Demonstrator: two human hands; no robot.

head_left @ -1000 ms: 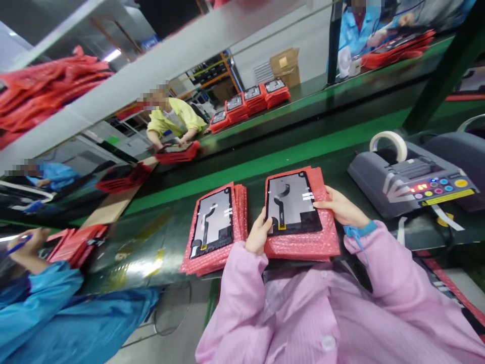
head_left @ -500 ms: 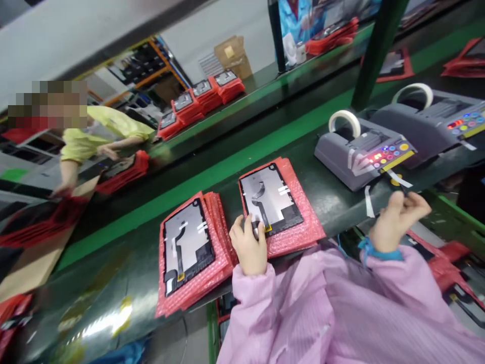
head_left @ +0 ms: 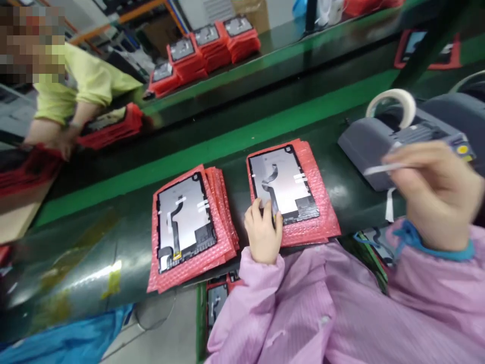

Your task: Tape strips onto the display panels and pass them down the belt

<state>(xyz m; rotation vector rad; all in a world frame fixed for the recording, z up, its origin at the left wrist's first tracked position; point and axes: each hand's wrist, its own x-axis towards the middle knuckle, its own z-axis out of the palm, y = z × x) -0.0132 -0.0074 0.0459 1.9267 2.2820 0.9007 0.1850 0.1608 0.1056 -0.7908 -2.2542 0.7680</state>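
A flat panel, silver backed with a black flex cable, lies on a stack of red bubble-wrap bags in front of me. My left hand presses on the panel's near left corner. My right hand is raised in front of the grey tape dispenser and pinches a strip of white tape. A second panel rests on another red bag stack to the left.
The dispenser carries a white tape roll. A green belt runs beyond the stacks. A person in yellow handles red bags at far left. Several more stacked panels sit on the far bench.
My right hand left the panel, reached to the dispenser and came up with a tape strip. My left hand slid onto the panel's near corner. The view swung left and down.
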